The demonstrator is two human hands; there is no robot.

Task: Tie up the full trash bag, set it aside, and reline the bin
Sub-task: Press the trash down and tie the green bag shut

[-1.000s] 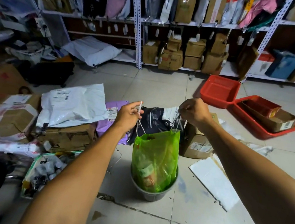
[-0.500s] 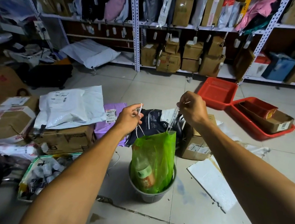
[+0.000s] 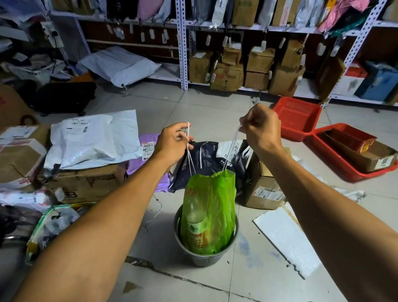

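Shelving (image 3: 181,37) packed with boxes and parcels ran along the back, and the tiled floor (image 3: 184,295) in front was strewn with cartons, mailers and two red trays (image 3: 296,117). At centre a grey bin (image 3: 202,256) stood on the tiles, and the green bag (image 3: 209,206) rose out of it, its mouth gathered nearly closed and a bottle (image 3: 195,227) showing through the plastic. Both arms reached over it. The right hand (image 3: 261,129) was fisted round one white drawstring (image 3: 231,149), held taut and higher. The left hand (image 3: 173,141) pinched the other drawstring (image 3: 188,149) between thumb and fingers; how many strands it held was hard to tell.
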